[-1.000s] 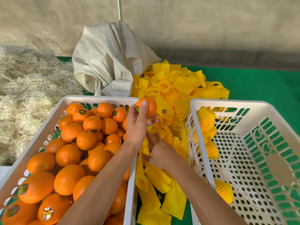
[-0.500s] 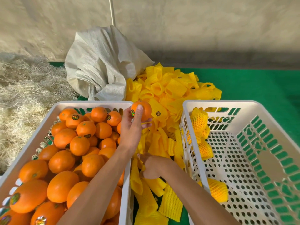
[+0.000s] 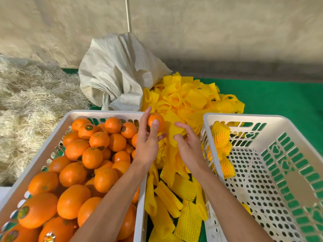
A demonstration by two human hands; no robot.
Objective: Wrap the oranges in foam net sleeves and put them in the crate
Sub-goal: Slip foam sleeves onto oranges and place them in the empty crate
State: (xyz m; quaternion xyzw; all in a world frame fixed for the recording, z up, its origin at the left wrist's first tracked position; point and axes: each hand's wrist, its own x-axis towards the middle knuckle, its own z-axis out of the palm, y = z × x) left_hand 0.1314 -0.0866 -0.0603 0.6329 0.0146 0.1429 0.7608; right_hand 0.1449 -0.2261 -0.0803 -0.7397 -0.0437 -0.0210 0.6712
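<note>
My left hand (image 3: pixel 147 142) holds a bare orange (image 3: pixel 156 119) between thumb and fingers above the gap between the two crates. Just to its right, my right hand (image 3: pixel 187 145) grips a yellow foam net sleeve (image 3: pixel 175 133), lifted off the sleeve pile. The left white crate (image 3: pixel 104 113) is heaped with unwrapped oranges (image 3: pixel 92 157), some with stickers. In the right white crate (image 3: pixel 244 117), several wrapped oranges (image 3: pixel 220 134) lie along its left wall; most of its perforated floor shows.
A heap of yellow foam sleeves (image 3: pixel 188 100) runs between the crates and behind them on the green mat (image 3: pixel 279 98). A crumpled white woven sack (image 3: pixel 117 74) stands behind the left crate. Straw-like packing (image 3: pixel 29 102) is piled at the left.
My right hand has risen from low in the sleeve pile with a sleeve in it, up beside the orange. My left hand kept the orange held in about the same spot.
</note>
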